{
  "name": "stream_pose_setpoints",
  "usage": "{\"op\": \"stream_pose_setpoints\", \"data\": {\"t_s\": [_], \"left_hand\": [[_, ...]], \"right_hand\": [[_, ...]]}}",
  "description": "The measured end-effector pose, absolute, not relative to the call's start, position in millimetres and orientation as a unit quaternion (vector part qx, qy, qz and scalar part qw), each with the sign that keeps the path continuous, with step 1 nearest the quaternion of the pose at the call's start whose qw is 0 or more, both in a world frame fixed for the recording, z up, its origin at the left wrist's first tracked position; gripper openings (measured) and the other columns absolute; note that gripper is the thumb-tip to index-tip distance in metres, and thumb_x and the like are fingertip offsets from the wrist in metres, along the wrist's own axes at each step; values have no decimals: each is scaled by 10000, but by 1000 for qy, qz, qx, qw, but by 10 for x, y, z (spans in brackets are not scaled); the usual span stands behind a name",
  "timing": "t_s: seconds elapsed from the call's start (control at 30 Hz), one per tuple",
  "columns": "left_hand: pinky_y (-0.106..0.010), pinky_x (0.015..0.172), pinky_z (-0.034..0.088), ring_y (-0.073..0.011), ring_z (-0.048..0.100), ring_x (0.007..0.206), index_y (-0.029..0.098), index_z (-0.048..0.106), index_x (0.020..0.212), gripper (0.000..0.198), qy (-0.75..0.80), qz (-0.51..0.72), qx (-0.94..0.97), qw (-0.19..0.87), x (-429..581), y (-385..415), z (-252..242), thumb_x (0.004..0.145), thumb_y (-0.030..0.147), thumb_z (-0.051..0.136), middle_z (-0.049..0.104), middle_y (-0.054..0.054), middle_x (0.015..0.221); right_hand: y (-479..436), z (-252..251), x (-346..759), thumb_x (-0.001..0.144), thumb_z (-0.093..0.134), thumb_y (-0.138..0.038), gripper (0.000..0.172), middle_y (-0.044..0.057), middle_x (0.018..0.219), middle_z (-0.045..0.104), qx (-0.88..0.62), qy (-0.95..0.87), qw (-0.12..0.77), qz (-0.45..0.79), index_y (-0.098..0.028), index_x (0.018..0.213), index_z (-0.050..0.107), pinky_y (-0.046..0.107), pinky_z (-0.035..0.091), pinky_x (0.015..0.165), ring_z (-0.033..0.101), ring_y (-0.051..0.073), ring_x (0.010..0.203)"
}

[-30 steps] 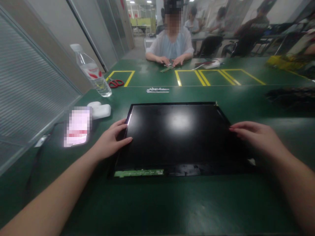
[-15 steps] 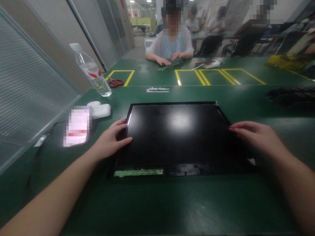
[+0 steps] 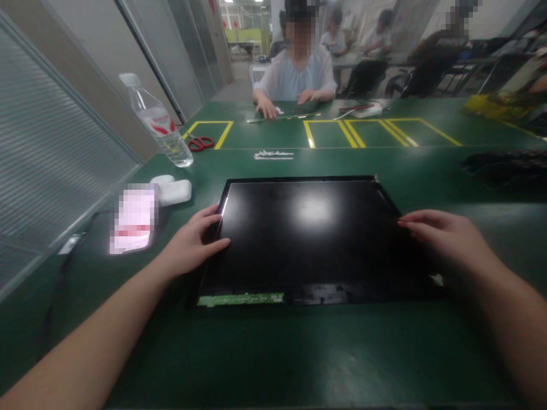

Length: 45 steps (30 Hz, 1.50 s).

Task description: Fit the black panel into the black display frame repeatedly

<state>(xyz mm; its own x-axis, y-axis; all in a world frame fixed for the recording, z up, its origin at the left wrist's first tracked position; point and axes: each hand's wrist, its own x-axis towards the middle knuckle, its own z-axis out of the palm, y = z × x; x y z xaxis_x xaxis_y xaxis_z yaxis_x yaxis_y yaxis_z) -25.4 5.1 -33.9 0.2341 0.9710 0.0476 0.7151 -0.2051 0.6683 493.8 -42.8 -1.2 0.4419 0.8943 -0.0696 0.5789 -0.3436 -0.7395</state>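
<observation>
A black LCD screen panel (image 3: pixel 299 239) lies face up in front of me. Along its near edge, on the left, runs a narrow green circuit board (image 3: pixel 241 299). My left hand (image 3: pixel 194 242) grips the panel's left edge, its thumb on the top face and its fingers at the side. At the right edge, my right hand (image 3: pixel 448 233) pinches the border between thumb and fingertips. The undersides of the panel's edges are hidden. A small pale tab (image 3: pixel 436 279) sticks out at the near right corner.
A water bottle (image 3: pixel 164 131), red scissors (image 3: pixel 200 143), a white case (image 3: pixel 177 192) and a lit phone (image 3: pixel 134 219) stand or lie to the left. Small white strips (image 3: pixel 273 155) lie beyond the panel. A person (image 3: pixel 299 74) sits opposite; dark material (image 3: pixel 504 171) lies at right.
My hands and the panel stay essentially where they were. Across the table, the other person's hand on the left of the picture has shifted further left along a thin strip.
</observation>
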Motion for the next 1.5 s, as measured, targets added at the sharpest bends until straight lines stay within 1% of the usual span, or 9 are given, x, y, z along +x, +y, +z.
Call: {"op": "stream_pose_setpoints", "data": {"t_s": [0.27,0.47,0.6,0.77,1.0,1.1,1.23,1.37,1.5], "left_hand": [[-631,1271,361,-438,422,1561,194,701,1360,761,572,234,741,263,-255,50,-339,790,696,752,428,-178,1713],[-620,1277,353,-428,419,1565,176,693,1353,761,574,231,739,266,-247,51,-331,791,686,751,415,-199,1716],[-596,1283,351,-414,415,1571,175,686,1355,750,577,230,737,266,-224,40,-315,788,663,750,409,-197,1720],[-578,1297,324,-415,373,1597,175,678,1381,748,585,220,734,265,-193,27,-296,792,631,740,403,-189,1724],[-573,1298,323,-392,392,1591,227,641,1436,743,574,236,738,265,-217,35,-328,804,602,751,415,-157,1720],[-572,1295,326,-392,392,1591,220,635,1448,743,573,235,739,264,-218,30,-328,813,589,750,422,-165,1714],[-566,1294,329,-393,397,1588,214,634,1445,742,571,240,740,262,-209,25,-325,813,587,746,432,-173,1706],[-562,1300,316,-386,379,1599,193,620,1457,763,573,236,739,264,-202,21,-316,814,588,734,408,-190,1716],[-574,1298,318,-390,371,1601,207,620,1458,773,573,233,738,269,-202,18,-306,808,607,743,406,-180,1718]], "right_hand": [[-441,25,4885,577,755,-495,319,70,828,779,-779,-465,340,247,-251,779,795,391,511,670,644,257,740],[-461,8,4874,634,738,-484,306,68,824,779,-783,-465,340,236,-262,832,811,401,520,687,649,259,738],[-437,27,4914,584,720,-486,307,59,842,789,-782,-487,311,234,-277,800,787,432,539,766,685,287,796],[-435,70,5016,560,711,-561,425,68,979,829,-763,-535,262,251,-285,872,794,501,539,911,735,346,935],[-489,96,5079,584,749,-676,636,95,1041,823,-724,-614,201,242,-278,1079,778,457,583,732,744,344,897],[-504,63,5150,603,784,-664,668,102,1186,804,-702,-657,193,196,-306,1167,759,502,608,845,740,377,1033],[-541,27,5223,584,837,-644,863,152,1516,646,-659,-714,158,177,-311,1369,703,591,452,1185,595,429,1393],[-587,7,5232,530,861,-660,1117,192,1759,334,-660,-713,87,218,-306,1555,593,612,362,1242,359,465,1580],[-596,-32,5252,579,847,-651,1133,176,1788,258,-650,-721,77,227,-311,1613,535,582,315,1263,322,452,1590]]}}
